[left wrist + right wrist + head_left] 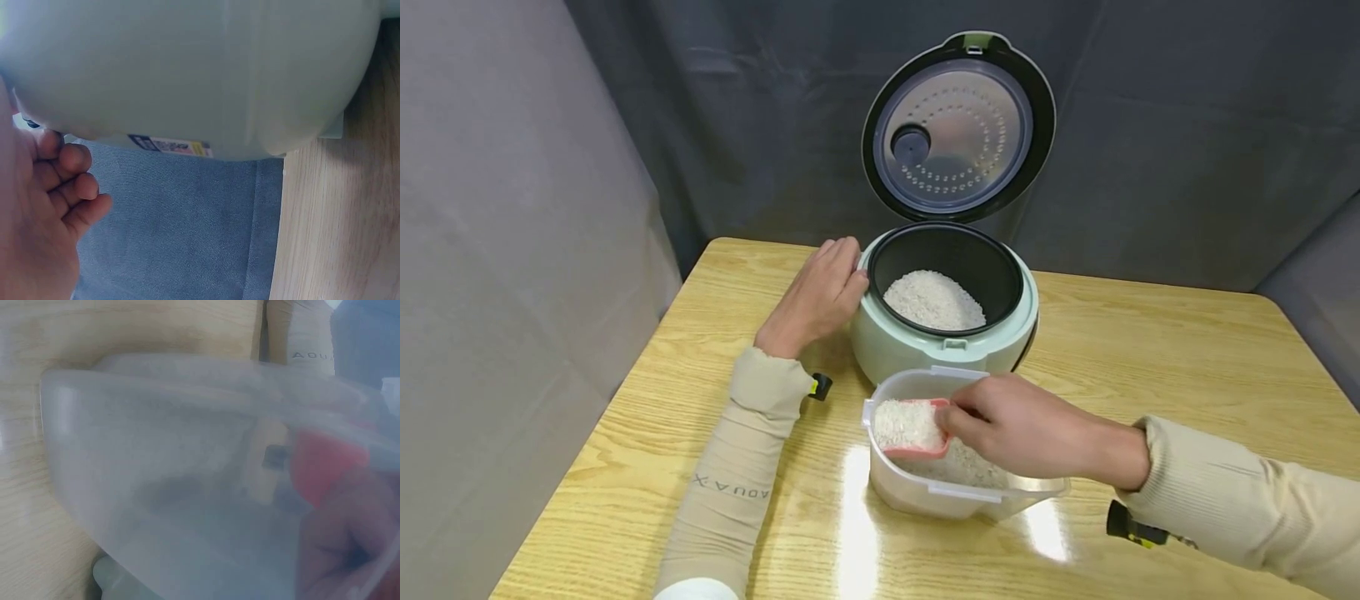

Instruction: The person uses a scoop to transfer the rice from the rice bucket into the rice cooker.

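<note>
A pale green rice cooker (898, 343) stands with its lid raised, and a mound of white rice (934, 300) lies in its black inner pot (988, 267). My left hand (820, 296) grips the cooker's left rim; in the left wrist view its fingers (84, 187) bend beside the cooker's side. In front stands a translucent plastic tub (917, 497) with rice at its bottom. Over the tub's left part, my right hand (1030, 425) holds a pink scoop (917, 453) heaped with rice. Through the tub's wall, the right wrist view shows the scoop (325, 462) dimly.
The cooker's open lid (958, 125) leans back toward a dark grey curtain (760, 125). A wooden table (1157, 358) carries the cooker and the tub. On the left hangs a light grey cloth wall (527, 208). The tub stands close against the cooker's front.
</note>
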`<move>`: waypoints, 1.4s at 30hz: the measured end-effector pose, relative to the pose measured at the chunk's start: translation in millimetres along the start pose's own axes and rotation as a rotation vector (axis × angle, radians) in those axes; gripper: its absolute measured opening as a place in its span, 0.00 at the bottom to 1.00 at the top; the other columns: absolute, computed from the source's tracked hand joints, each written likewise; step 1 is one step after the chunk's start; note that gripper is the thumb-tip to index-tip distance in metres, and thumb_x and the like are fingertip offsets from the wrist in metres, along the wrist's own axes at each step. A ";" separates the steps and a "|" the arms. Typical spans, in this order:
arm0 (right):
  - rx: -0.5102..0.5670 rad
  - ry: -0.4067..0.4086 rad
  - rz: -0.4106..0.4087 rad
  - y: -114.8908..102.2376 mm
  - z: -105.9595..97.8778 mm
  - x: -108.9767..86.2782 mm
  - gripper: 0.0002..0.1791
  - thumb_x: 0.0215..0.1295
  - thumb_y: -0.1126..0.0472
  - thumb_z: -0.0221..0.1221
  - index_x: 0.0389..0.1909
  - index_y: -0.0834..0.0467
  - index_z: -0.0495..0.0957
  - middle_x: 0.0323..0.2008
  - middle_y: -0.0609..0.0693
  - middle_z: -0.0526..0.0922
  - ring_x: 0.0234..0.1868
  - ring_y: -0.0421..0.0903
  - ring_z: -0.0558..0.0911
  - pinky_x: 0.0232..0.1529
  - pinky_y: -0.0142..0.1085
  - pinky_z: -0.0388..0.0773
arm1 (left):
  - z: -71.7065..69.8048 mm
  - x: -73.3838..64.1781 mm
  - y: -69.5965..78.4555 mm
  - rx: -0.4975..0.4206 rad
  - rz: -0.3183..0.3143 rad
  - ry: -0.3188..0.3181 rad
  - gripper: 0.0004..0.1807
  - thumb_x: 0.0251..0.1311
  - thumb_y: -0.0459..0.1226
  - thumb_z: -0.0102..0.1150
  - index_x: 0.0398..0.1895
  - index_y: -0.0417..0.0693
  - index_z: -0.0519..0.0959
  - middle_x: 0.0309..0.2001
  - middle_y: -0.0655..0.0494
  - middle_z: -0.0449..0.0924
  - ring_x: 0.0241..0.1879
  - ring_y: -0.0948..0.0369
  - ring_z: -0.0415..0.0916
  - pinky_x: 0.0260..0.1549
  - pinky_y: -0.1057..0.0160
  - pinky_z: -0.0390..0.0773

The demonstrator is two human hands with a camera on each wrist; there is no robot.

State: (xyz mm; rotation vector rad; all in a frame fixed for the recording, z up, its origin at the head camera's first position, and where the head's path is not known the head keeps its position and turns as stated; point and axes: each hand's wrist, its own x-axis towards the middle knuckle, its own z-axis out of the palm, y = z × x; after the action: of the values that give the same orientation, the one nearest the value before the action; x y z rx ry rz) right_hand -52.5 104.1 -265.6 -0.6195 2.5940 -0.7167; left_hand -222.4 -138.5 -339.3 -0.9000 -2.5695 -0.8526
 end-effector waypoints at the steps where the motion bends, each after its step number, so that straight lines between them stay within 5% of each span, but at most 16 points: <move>1: 0.001 0.002 0.000 0.1 -0.3 -0.8 0.21 0.76 0.52 0.51 0.18 0.47 0.73 0.16 0.38 0.64 0.18 0.35 0.62 0.24 0.30 0.64 | -0.1 0.1 0.1 0.000 0.000 0.000 0.09 0.67 0.41 0.37 0.34 0.45 0.66 0.30 0.51 0.63 0.36 0.53 0.61 0.40 0.59 0.62; 23: 0.044 0.059 0.013 3.5 -4.1 -17.4 0.24 0.76 0.47 0.54 0.16 0.48 0.68 0.14 0.38 0.58 0.17 0.34 0.57 0.22 0.30 0.58 | 0.5 0.8 0.5 0.010 0.012 0.012 0.09 0.66 0.40 0.38 0.33 0.45 0.65 0.30 0.51 0.62 0.35 0.53 0.61 0.40 0.59 0.62; 42: 0.089 0.130 0.033 13.5 -10.9 -29.4 0.14 0.77 0.50 0.54 0.29 0.45 0.81 0.16 0.38 0.57 0.19 0.33 0.57 0.23 0.31 0.59 | 0.8 0.4 -1.1 0.009 0.010 0.011 0.09 0.66 0.41 0.37 0.33 0.45 0.66 0.30 0.51 0.63 0.35 0.53 0.62 0.39 0.59 0.62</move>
State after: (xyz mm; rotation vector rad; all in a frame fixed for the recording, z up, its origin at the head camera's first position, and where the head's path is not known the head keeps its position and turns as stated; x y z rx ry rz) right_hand -37.3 133.5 -257.4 -0.5177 2.6663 -0.8839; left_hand -223.5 -138.5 -340.3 -0.9029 -2.5548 -0.8406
